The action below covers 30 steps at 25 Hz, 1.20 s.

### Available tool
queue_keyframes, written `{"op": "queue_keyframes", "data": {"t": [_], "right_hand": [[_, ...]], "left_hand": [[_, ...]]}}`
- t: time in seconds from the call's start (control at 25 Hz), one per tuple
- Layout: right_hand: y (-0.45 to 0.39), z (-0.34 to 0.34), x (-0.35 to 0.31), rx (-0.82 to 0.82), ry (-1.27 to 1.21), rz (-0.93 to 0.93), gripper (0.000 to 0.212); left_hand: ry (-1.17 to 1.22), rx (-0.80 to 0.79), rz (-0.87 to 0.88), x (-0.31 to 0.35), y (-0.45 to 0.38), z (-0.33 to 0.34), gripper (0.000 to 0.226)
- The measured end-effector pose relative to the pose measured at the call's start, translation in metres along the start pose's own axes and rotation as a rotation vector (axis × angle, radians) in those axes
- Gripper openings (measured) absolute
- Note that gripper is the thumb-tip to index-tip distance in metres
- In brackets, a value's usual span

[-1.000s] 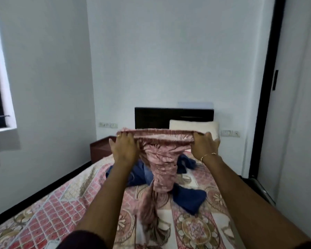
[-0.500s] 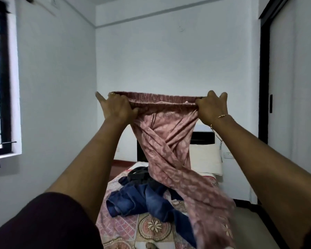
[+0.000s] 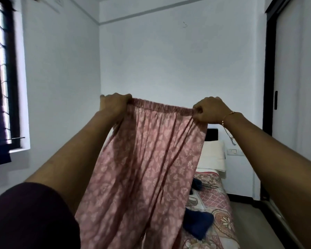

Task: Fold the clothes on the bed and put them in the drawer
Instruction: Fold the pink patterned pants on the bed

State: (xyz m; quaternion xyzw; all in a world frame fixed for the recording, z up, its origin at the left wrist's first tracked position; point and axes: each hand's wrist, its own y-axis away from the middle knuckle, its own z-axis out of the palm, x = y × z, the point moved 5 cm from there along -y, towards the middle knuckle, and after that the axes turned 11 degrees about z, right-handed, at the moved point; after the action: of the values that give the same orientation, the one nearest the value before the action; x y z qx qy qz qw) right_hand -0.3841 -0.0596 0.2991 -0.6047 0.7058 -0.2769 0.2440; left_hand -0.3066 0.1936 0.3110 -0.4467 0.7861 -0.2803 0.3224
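While both arms reach forward and up, a pair of dusty-pink trousers of thin cloth with a pale floral print and a gathered elastic waistband [image 3: 147, 159] hangs in the air in front of the person, above the near part of the bed, its waistband stretched level between the two hands and the rest falling in long soft folds out of the bottom of the view. At the waistband's left end the left hand [image 3: 114, 105] grips the cloth, its fingers curled over the top edge and bunched together, the thumb hidden behind the fabric. At the right end the right hand [image 3: 207, 110] pinches the band, knuckles up, fingers tightly curled with the gathered edge caught between thumb and fingers; a thin gold bracelet [image 3: 227, 116] circles that wrist with a small chain dangling below it. A dark maroon sleeve [image 3: 29, 216] covers the left upper arm at the lower left. Behind and to the right of the hanging trousers lies the bed with a pink and cream patterned cover [image 3: 217, 200], and on it a crumpled dark blue garment [image 3: 197, 225] shows just beside the trousers' right edge. Farther back a cream pillow [image 3: 213, 155] leans at a dark headboard [image 3: 211, 134]. A barred window [image 3: 4, 78] is set in the left wall, and a dark-framed door [image 3: 269, 69] stands on the right
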Motion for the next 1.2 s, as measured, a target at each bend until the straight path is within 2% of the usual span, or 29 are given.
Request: {"op": "queue_keyframes", "data": {"t": [0.12,0.2,0.24,0.32,0.4,0.48,0.52,0.56,0.64,0.68,0.8,0.92,0.96,1.04,1.12,1.2], "right_hand": [[0.009,0.016,-0.003,-0.15,-0.304,0.023,0.033],[0.016,0.024,-0.007,-0.211,-0.53,0.065,0.032],[0.019,0.027,-0.012,-0.222,-0.598,0.078,0.032],[0.021,0.031,-0.026,-0.203,-0.626,0.059,0.029],[0.02,0.034,-0.04,-0.174,-0.53,0.001,0.027],[0.018,0.037,-0.046,-0.128,-0.405,-0.019,0.028],[0.017,0.035,-0.046,-0.099,-0.378,-0.016,0.032],[0.017,0.033,-0.046,-0.076,-0.37,-0.015,0.035],[0.016,0.028,-0.042,-0.072,-0.358,-0.024,0.033],[0.017,0.027,-0.038,-0.102,-0.329,-0.033,0.031],[0.028,0.042,-0.017,-0.35,-0.157,-0.031,0.039],[0.046,0.074,0.007,-0.622,0.032,0.014,0.051],[0.051,0.083,0.017,-0.686,0.116,0.04,0.051],[0.058,0.093,0.032,-0.684,0.304,0.078,0.049],[0.054,0.089,0.039,-0.524,0.464,0.114,0.043],[0.047,0.084,0.039,-0.404,0.491,0.142,0.039]], "left_hand": [[-0.049,-0.273,0.078,0.001,0.015,0.024,0.029],[0.013,-0.502,0.095,0.009,0.032,0.042,0.033],[0.151,-0.599,0.126,0.022,0.043,0.052,0.04],[0.72,-0.739,0.197,0.066,0.066,0.067,0.053],[1.311,-0.665,0.207,0.106,0.081,0.07,0.049],[1.558,-0.54,0.065,0.131,0.089,0.078,0.052],[1.557,-0.442,0.011,0.139,0.091,0.082,0.052],[1.495,-0.313,-0.023,0.143,0.09,0.086,0.041],[1.29,-0.073,-0.104,0.133,0.086,0.09,0.009],[1.205,-0.021,-0.162,0.12,0.081,0.093,0.02],[1.081,-0.014,-0.255,0.073,0.071,0.098,0.033],[1.049,-0.001,-0.377,0.028,0.071,0.092,0.026],[1.114,-0.061,-0.387,0.023,0.074,0.091,0.02],[1.222,-0.333,-0.26,0.027,0.084,0.086,0.018],[1.094,-0.632,-0.03,0.043,0.096,0.083,0.025],[0.81,-0.771,0.128,0.053,0.098,0.085,0.022]]}}
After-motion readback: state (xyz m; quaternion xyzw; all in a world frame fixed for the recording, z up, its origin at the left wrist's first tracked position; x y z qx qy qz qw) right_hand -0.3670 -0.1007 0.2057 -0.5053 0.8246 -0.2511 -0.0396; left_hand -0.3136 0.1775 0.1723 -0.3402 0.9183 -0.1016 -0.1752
